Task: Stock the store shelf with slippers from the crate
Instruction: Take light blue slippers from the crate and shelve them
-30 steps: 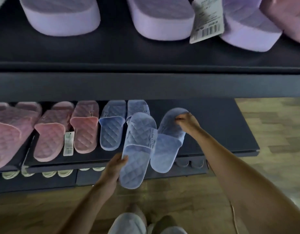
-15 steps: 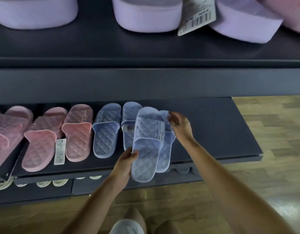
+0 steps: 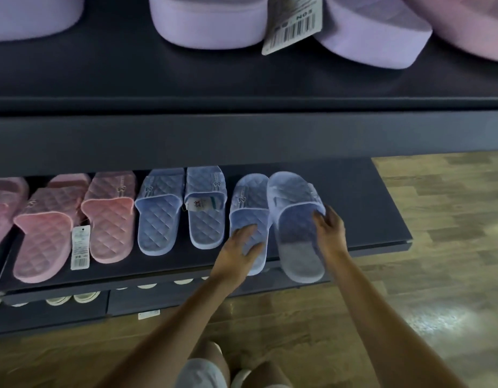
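Two light blue quilted slippers lie side by side on the dark lower shelf [image 3: 382, 219], heels overhanging its front edge. My left hand [image 3: 239, 247] rests flat, fingers spread, on the footbed of the left slipper [image 3: 249, 203]. My right hand [image 3: 330, 228] grips the right side of the right slipper [image 3: 292, 214], fingers at the strap's edge. The crate is not in view.
Another blue pair [image 3: 183, 211] stands just left, then several pink slippers [image 3: 107, 217] with a hanging tag [image 3: 80, 247]. The upper shelf [image 3: 242, 88] holds lilac platform slippers [image 3: 208, 23] and overhangs. Bare shelf lies right of my hands. A lower tier shows pale soles [image 3: 82, 296].
The two blue slippers went from overlapping and held up in front of the shelf to lying separately on it. My left hand shifted from gripping the heel to lying flat on the footbed.
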The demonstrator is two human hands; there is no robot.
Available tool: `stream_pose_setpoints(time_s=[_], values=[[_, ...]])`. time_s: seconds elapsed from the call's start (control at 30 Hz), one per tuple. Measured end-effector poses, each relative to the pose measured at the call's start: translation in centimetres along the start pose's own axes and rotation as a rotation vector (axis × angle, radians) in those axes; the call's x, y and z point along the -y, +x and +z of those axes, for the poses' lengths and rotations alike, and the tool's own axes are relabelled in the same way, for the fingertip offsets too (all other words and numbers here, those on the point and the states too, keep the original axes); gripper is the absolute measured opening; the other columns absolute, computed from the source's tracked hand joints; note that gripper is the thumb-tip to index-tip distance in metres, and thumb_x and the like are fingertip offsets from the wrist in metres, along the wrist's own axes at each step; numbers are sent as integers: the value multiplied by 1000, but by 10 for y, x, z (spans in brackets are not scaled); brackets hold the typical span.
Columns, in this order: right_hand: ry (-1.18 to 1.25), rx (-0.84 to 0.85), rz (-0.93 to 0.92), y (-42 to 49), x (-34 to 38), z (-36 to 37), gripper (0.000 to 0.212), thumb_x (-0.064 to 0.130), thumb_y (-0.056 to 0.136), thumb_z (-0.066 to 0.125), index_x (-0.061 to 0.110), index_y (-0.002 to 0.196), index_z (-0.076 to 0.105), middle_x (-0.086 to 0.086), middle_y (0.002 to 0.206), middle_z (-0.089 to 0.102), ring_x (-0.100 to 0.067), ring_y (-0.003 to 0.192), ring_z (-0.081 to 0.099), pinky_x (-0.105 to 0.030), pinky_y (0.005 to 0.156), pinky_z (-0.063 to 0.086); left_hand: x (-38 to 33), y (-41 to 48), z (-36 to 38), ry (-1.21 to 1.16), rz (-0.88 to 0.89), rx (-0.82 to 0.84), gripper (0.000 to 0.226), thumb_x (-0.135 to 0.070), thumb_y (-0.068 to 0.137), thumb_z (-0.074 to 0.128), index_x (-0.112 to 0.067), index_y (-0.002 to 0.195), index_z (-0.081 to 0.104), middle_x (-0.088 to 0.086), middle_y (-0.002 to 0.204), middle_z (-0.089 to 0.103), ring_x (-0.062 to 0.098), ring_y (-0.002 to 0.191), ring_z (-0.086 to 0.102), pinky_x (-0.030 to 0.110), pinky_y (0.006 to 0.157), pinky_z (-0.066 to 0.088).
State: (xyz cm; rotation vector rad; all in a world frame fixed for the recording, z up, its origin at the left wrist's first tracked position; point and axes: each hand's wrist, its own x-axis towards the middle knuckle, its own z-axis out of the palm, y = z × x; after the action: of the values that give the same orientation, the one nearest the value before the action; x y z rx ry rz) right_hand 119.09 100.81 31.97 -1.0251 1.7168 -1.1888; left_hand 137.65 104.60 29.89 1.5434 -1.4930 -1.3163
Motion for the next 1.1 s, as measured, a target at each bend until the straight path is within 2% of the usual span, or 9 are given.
stream_pose_setpoints(time_s=[0.13, 0.23, 0.3, 0.4, 0.47, 0.57, 0.73, 0.93, 1.1], values=[[-97, -81, 43, 12, -26, -13, 21, 10, 95, 45, 11, 112, 57, 0, 93, 60, -12, 84, 57, -14, 66, 44, 36, -10, 1, 728, 253, 180, 73, -40, 81, 66, -20, 142, 31, 3, 150, 29, 19, 141, 22, 38, 114, 24], [-139, -71, 107, 19, -41, -7, 29, 15, 96, 45, 12, 124, 54, -1, 107, 60, -17, 99, 57, -26, 79, 44, 52, -10, 5, 999, 375, 208, 87, -37, 52, 86, -19, 127, 46, 9, 134, 52, 25, 127, 45, 45, 99, 43], [-129, -70, 156, 23, -47, 4, 30, 15, 96, 44, 14, 124, 54, 1, 105, 59, -15, 97, 57, -27, 80, 43, 60, -2, 7, 1001, 424, 108, 83, -25, 50, 88, -19, 123, 50, 7, 128, 57, 27, 119, 54, 40, 95, 44], [-123, -87, 143, 34, -46, 22, 23, 9, 94, 45, 7, 111, 61, -12, 82, 55, -17, 81, 50, -14, 62, 41, 50, 17, 7, 989, 384, 80, 78, -10, 55, 86, -17, 126, 53, 9, 134, 53, 26, 126, 47, 42, 97, 47], [-133, -102, 111, 45, -40, 31, 21, 5, 93, 45, 2, 106, 61, -31, 83, 54, -18, 77, 47, -10, 56, 38, 41, 32, 6, 996, 340, 104, 72, -4, 79, 66, -19, 142, 32, 8, 152, 24, 25, 142, 17, 41, 113, 27], [-104, -47, 120, 60, -26, 40, 21, 3, 90, 48, 1, 107, 60, -15, 86, 63, -19, 83, 54, -16, 61, 43, 34, 48, 0, 996, 273, 153, 65, -5, 93, 44, -21, 147, 14, 3, 156, 3, 23, 144, -3, 36, 118, 4], [-351, 46, 174, 57, -17, 34, 58, 13, 90, 53, 10, 143, 31, -12, 143, 42, -28, 128, 44, -35, 100, 39, 26, 35, -7, 960, 255, 183, 58, -23, 96, 41, -20, 147, 14, 2, 155, 8, 19, 144, 3, 34, 116, 2], [-646, 171, 75, 15, 14, 9, 60, 22, 92, 52, 17, 145, 25, -10, 145, 35, -28, 130, 39, -38, 101, 37, 5, -6, -33, 928, 157, 154, 58, -27, 97, 40, -21, 147, 13, 1, 156, 5, 19, 144, 7, 34, 116, 6], [-828, 361, -81, -28, 41, -13, 58, 28, 91, 53, 20, 143, 29, -8, 141, 40, -29, 124, 45, -45, 102, 37, -20, -43, -60, 891, 117, 41, 57, -26, 93, 48, -19, 145, 26, 6, 154, 20, 25, 141, 21, 40, 115, 19]])
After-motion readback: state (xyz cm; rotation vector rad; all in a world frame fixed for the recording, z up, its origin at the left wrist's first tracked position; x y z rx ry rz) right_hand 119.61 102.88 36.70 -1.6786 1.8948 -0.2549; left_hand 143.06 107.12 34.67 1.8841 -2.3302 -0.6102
